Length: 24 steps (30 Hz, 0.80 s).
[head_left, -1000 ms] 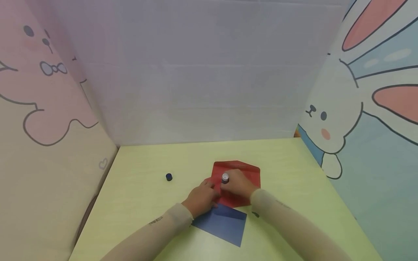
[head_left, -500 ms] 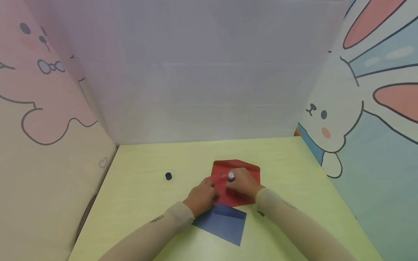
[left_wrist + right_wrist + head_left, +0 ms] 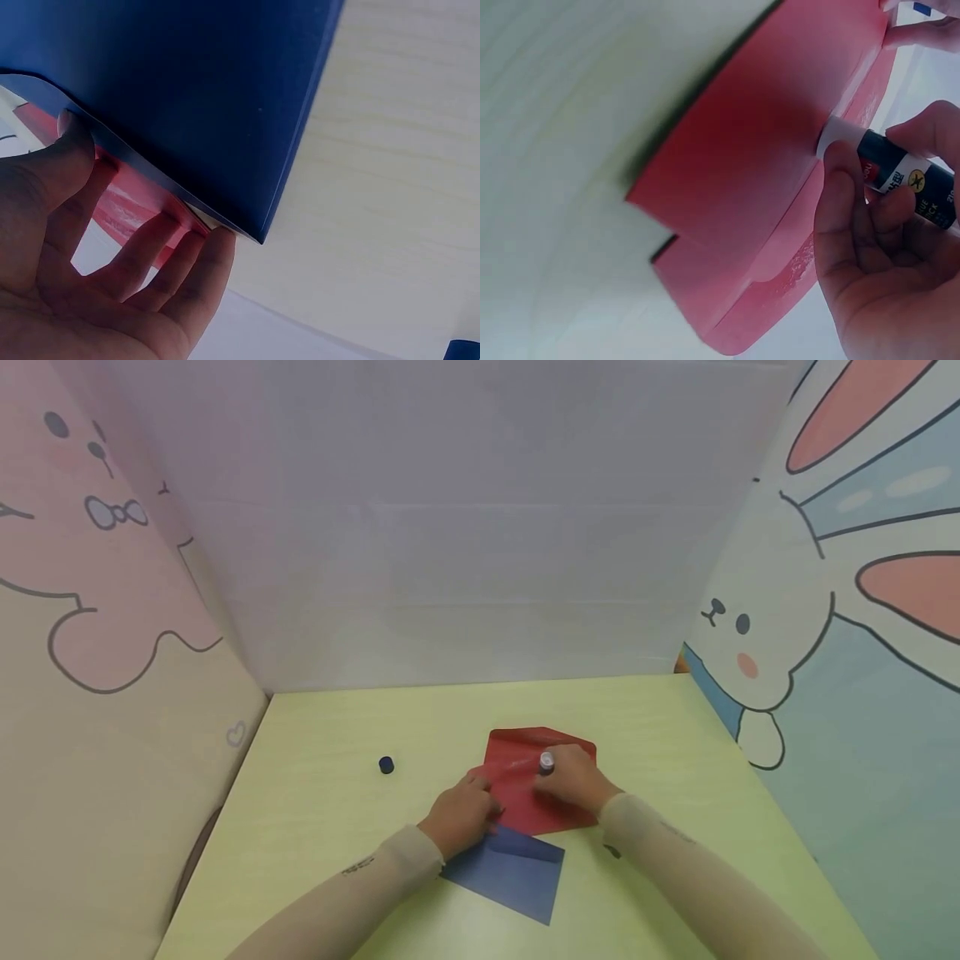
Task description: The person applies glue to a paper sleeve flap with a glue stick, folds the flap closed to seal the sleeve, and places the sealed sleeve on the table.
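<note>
My right hand (image 3: 577, 775) grips a glue stick (image 3: 911, 176), its white end against the red envelope (image 3: 521, 793). The envelope lies with its flap spread out on the far side, and a glossy wet-looking smear shows on it in the right wrist view. My left hand (image 3: 459, 817) rests at the red envelope's left side, its fingers on the paper. In the left wrist view its thumb lies by the edge of a blue envelope (image 3: 187, 97). The blue envelope lies nearer to me, just below the red one, partly under the left hand in the head view.
A dark blue cap (image 3: 386, 765) stands on the pale yellow table (image 3: 322, 810), left of the envelopes. A plain whitish wall (image 3: 465, 610) rises behind the table. Printed side panels with cartoon animals, such as a rabbit (image 3: 772, 635), flank it.
My right hand has slid rightward across the red envelope with the glue stick. The left hand and the blue envelope have stayed almost in place.
</note>
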Available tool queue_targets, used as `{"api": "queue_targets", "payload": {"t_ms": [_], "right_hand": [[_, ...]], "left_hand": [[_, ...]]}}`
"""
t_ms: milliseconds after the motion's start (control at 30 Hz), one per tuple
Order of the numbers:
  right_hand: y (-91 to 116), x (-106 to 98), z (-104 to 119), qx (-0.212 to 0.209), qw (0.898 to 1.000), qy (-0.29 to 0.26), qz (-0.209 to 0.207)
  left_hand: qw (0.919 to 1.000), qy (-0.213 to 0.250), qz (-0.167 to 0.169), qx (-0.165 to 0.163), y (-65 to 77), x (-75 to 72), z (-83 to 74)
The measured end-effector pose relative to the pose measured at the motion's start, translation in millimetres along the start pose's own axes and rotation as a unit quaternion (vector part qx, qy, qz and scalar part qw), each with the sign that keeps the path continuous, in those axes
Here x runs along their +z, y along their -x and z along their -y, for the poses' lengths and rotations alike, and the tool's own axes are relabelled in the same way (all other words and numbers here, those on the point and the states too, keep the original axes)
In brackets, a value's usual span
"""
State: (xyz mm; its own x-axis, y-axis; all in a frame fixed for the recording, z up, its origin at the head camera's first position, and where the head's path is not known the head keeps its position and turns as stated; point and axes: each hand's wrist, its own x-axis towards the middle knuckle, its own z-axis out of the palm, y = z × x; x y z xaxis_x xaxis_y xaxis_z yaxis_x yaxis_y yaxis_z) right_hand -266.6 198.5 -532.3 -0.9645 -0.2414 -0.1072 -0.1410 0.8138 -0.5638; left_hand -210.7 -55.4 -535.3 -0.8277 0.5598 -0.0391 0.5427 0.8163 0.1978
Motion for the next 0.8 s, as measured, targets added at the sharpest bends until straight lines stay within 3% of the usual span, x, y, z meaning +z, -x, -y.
{"api": "queue_targets", "payload": {"t_ms": [200,433,633,800], "right_hand": [[1.5,-3.5,-1.2,0.004,1.000,0.004,-0.009],[3.3,-6.2,7.0,0.004,0.998,-0.054,-0.038],[-4.0,11.3,25.8,-0.015,0.999,-0.041,-0.011],[-8.9,27.0,39.1,-0.043,0.997,-0.061,0.021]], "left_hand": [[1.0000,-0.007,-0.006,0.002,2.0,-3.5,-0.1],[1.0000,-0.002,0.002,0.003,1.6,-4.6,0.5],[1.0000,0.002,0.001,0.001,0.9,-2.0,0.7],[1.0000,0.005,-0.004,0.003,0.2,-1.2,-1.0]]}}
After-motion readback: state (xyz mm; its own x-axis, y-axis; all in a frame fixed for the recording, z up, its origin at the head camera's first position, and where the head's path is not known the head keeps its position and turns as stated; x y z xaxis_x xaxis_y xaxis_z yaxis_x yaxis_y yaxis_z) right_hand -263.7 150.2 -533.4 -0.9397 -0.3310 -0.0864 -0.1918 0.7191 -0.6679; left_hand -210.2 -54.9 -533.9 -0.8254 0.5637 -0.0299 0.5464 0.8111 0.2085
